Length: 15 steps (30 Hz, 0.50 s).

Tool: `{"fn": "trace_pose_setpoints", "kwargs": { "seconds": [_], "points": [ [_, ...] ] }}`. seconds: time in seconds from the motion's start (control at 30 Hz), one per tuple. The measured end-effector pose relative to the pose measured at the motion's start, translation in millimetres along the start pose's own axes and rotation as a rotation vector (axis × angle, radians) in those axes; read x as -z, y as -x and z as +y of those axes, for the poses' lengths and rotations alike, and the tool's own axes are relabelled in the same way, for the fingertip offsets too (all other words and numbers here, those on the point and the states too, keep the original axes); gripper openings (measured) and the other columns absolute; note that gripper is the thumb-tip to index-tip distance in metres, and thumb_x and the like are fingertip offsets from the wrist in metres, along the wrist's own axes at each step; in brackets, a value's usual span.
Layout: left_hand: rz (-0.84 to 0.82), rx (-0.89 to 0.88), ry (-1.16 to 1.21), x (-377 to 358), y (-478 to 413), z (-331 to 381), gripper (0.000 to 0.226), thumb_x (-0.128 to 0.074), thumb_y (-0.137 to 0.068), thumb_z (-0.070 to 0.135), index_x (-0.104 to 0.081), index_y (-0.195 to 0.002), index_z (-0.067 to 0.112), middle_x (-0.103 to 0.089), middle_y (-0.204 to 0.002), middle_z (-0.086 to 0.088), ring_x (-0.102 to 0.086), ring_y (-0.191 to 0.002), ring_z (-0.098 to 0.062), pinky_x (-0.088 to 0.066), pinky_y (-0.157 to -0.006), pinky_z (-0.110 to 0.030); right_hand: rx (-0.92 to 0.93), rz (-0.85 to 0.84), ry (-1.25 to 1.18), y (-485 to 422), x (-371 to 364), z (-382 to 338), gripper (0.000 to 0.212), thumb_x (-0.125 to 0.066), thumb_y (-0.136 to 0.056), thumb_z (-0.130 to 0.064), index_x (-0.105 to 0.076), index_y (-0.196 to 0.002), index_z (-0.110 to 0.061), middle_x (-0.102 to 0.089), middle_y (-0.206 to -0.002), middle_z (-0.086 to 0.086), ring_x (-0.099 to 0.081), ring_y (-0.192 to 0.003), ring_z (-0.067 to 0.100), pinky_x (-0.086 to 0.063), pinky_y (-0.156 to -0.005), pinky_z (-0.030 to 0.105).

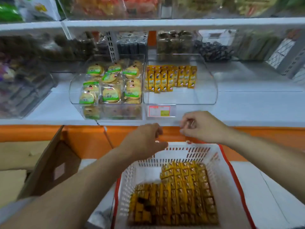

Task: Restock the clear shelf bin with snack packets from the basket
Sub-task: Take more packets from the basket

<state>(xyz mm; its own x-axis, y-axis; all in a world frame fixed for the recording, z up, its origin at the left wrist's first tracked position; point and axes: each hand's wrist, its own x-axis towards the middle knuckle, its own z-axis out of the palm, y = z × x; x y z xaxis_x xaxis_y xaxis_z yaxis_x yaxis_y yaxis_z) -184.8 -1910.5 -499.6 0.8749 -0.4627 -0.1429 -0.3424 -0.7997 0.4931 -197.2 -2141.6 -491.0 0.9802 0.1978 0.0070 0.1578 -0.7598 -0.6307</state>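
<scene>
left hand [145,139] and right hand [202,126], loosely curled, empty, hover between basket [198,150] (parked close for short reaches) and part-filled clear bin [212,90].

**Shop shelving in white and orange**

A white shelf [247,103] runs across the view, with an upper shelf [165,23] above it. Between them a grey slotted upright [112,47] stands at the back, and a second upright [290,63] slants at the right edge. Clear containers line both levels. A biscuit bin [74,90] holds round biscuits in green-banded wrappers, and those behind hold dark snacks [212,50], too blurred to name. An orange panel [85,141] runs below the shelf's front edge. At lower left a brown cardboard box [54,166] stands open, its flap raised beside the panel. A white surface [264,187] lies at lower right. The light is even and cool, with glare on the clear plastic.
</scene>
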Motion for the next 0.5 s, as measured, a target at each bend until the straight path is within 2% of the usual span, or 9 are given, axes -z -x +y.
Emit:
{"fn": "trace_pose_setpoints", "kwargs": {
  "seconds": [0.1, 0.2, 0.3, 0.4, 0.5],
  "points": [
    [-0.197, 0.06, -0.182, -43, 3, -17, 0.045, -0.07, -0.091, 0.047, -0.06, -0.128, 0.023, -0.067, -0.126, -0.001, -0.063, -0.11, -0.02, -0.053, -0.095, -0.038, -0.101, -0.178, 0.11, 23, -51, 43, 0.01, -0.076, -0.079, -0.013, -0.07, -0.083, -0.02, -0.066, -0.072, -0.01, -0.058, -0.061, -0.008, -0.044, -0.065, 0.015],
    [-0.32, 0.147, -0.215, -88, 5, -38, 0.05, -0.068, -0.094, 0.044, -0.056, -0.135, 0.018, -0.063, -0.135, -0.007, -0.062, -0.118, -0.025, -0.052, -0.098, -0.039, -0.173, -0.308, 0.187, 38, -103, 87, 0.01, -0.075, -0.08, -0.017, -0.069, -0.087, -0.021, -0.065, -0.081, -0.007, -0.063, -0.078, 0.01, -0.05, -0.082, 0.028],
    [-0.361, 0.224, -0.174, -135, 4, -60, 0.053, -0.067, -0.095, 0.044, -0.053, -0.138, 0.017, -0.06, -0.139, -0.008, -0.058, -0.123, -0.027, -0.049, -0.099, -0.04, -0.224, -0.411, 0.162, 48, -149, 116, 0.015, -0.075, -0.084, -0.027, -0.062, -0.091, -0.029, -0.061, -0.092, -0.007, -0.062, -0.09, 0.017, -0.048, -0.077, 0.03],
    [-0.365, 0.343, -0.103, -177, 6, -89, 0.06, -0.066, -0.095, 0.046, -0.048, -0.143, 0.015, -0.058, -0.14, -0.009, -0.058, -0.124, -0.029, -0.05, -0.102, -0.041, -0.243, -0.389, 0.126, 47, -191, 134, 0.013, -0.071, -0.087, -0.027, -0.064, -0.098, -0.027, -0.062, -0.096, -0.004, -0.062, -0.093, 0.02, -0.048, -0.076, 0.031],
    [-0.293, 0.475, -0.017, -213, 8, -118, 0.066, -0.068, -0.092, 0.046, -0.043, -0.145, 0.015, -0.055, -0.142, -0.013, -0.057, -0.126, -0.033, -0.05, -0.101, -0.043, -0.183, -0.313, 0.17, 41, -225, 140, 0.012, -0.065, -0.09, -0.029, -0.066, -0.101, -0.025, -0.055, -0.095, -0.005, -0.06, -0.091, 0.02, -0.049, -0.076, 0.033]
  ]
}}
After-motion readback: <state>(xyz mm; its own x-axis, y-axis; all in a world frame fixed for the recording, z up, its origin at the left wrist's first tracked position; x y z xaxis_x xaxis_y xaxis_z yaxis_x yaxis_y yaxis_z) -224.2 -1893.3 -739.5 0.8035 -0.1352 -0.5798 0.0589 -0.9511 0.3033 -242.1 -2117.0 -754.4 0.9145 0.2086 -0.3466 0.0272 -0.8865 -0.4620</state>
